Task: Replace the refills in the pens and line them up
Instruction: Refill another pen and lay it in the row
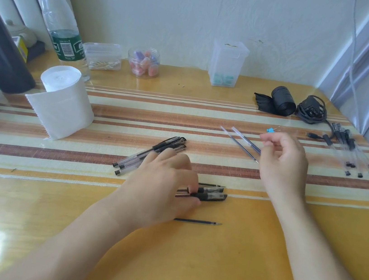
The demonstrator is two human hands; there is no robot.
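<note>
My left hand lies palm down at the table's middle. Its thumb and fingers pinch two black-gripped pens that lie side by side on the table. A bundle of clear pens with black caps lies diagonally just behind that hand. One loose dark refill lies nearer to me. Two more refills lie diagonally to the right. My right hand hovers over their near ends, blurred, with thumb and forefinger pinched together and nothing visible between them. Several clear pens lie at the far right.
A tissue roll and a water bottle stand at the left. Clear containers, a jar of erasers, a black roll, a coiled cable and a blue binder clip are at the back.
</note>
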